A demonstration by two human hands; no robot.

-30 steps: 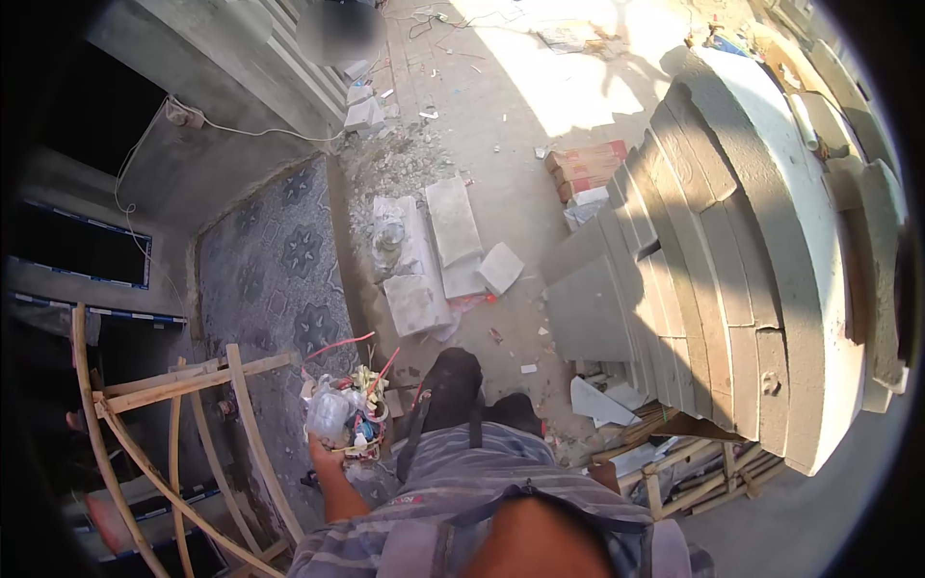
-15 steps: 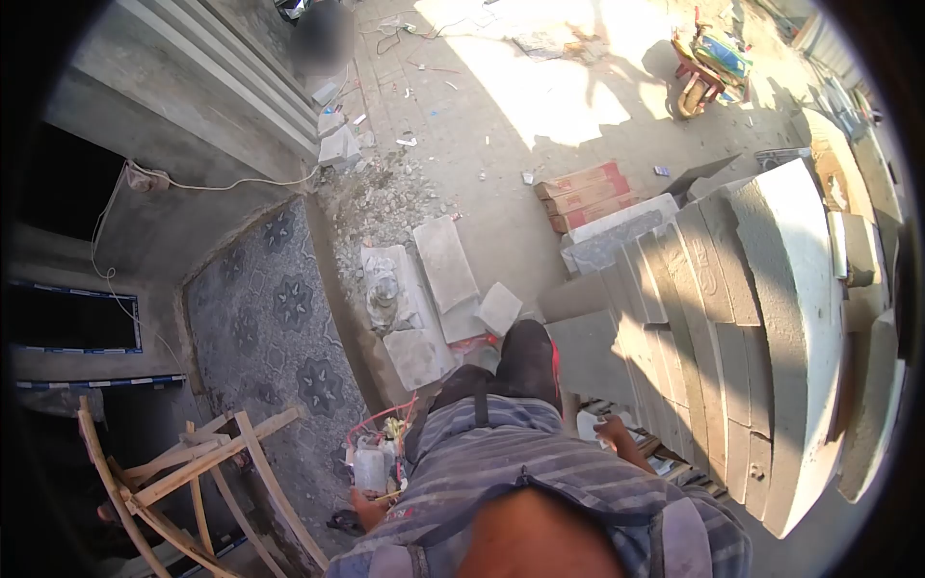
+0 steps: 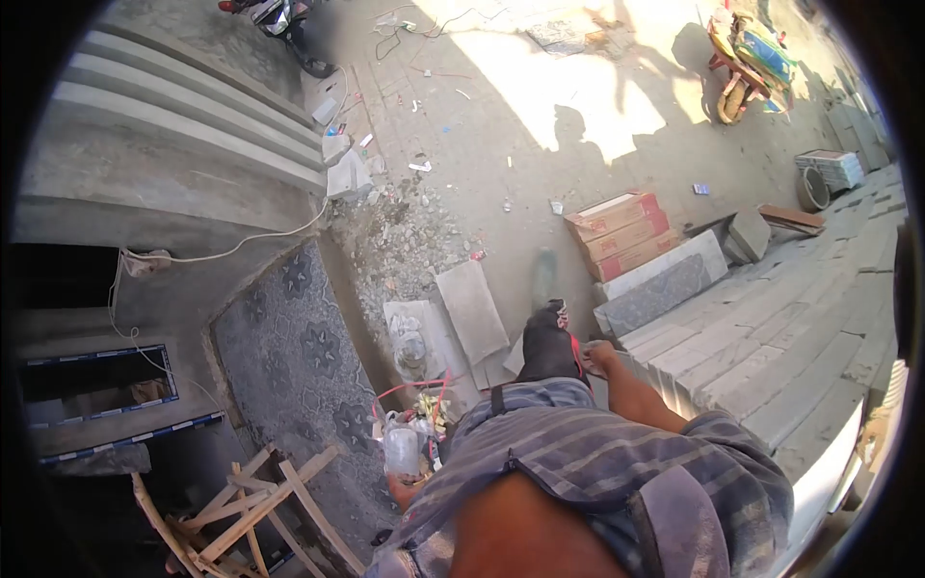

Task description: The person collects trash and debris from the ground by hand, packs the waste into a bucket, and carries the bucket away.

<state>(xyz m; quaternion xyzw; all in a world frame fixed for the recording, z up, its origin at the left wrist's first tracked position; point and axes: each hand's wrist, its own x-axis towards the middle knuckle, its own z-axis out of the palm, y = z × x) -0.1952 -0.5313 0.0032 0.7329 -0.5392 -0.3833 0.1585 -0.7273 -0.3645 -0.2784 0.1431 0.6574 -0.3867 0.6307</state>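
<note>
My left hand [image 3: 402, 489] is low at my left side, against a container with red handles [image 3: 405, 383], its fingers mostly hidden. A clear plastic bottle [image 3: 401, 451] and crumpled yellowish and white items fill that container. My right hand [image 3: 599, 358] hangs in front of my right side, beside my dark trouser leg [image 3: 547, 352]. Its fingers are loosely bent and nothing shows in them. Pale slabs [image 3: 472, 310] lie on the ground ahead of my legs, with a clear plastic bag [image 3: 409, 345] on another slab to their left.
Stacked grey blocks [image 3: 761, 356] stand at the right, near red-and-tan boxes [image 3: 621, 236]. Rubble [image 3: 409, 236] lies ahead. At the left are a patterned floor [image 3: 318, 352] and a wooden frame [image 3: 241, 515]. A wheelbarrow [image 3: 737, 87] and a motorcycle [image 3: 289, 24] stand farther off.
The view has shifted along the block stack. My right hand has moved forward and up beside my leg. The container has moved along with my left hand.
</note>
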